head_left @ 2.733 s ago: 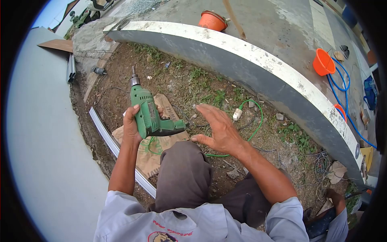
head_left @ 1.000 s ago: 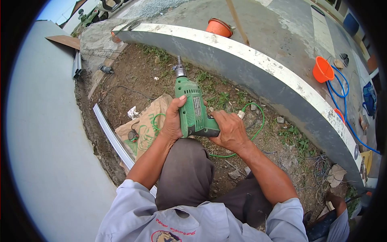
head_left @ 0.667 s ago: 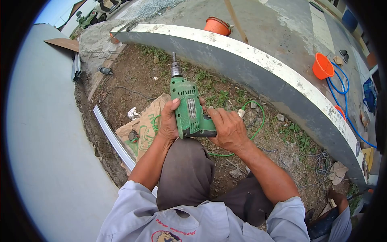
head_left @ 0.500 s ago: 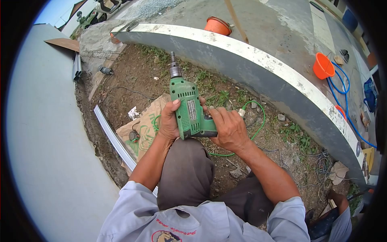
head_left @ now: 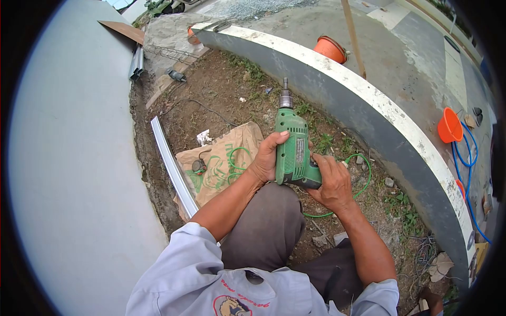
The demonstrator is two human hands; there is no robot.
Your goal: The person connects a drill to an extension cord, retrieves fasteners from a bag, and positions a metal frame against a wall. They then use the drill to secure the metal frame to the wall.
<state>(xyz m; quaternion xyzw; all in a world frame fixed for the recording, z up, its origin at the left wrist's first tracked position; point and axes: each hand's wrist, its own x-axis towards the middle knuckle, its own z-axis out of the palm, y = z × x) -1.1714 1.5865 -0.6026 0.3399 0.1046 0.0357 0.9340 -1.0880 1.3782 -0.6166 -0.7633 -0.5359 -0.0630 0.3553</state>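
A green power drill (head_left: 292, 145) is held above my knee, its chuck (head_left: 285, 98) and short bit pointing away from me. My left hand (head_left: 268, 158) grips the drill body from the left, thumb on top and fingers underneath. Around the handle, my right hand (head_left: 333, 181) is closed near the trigger, which its fingers partly hide. A green cord (head_left: 363, 184) loops on the ground to the right of that hand. Beneath my left forearm lies a brown paper sack (head_left: 221, 158) with green print, with a small dark round object (head_left: 198, 166) on it.
A white metal channel (head_left: 171, 166) lies beside the pale wall (head_left: 68, 158) on the left. A low curved wall (head_left: 358, 87) with a white top bounds the dirt strip. Beyond it are orange buckets (head_left: 449, 126) and a blue hose (head_left: 472, 195). Tangled wires (head_left: 424, 253) lie at lower right.
The view has turned left, so the surroundings and drill appear farther right. Both hands keep their hold on the drill, which now tilts slightly differently.
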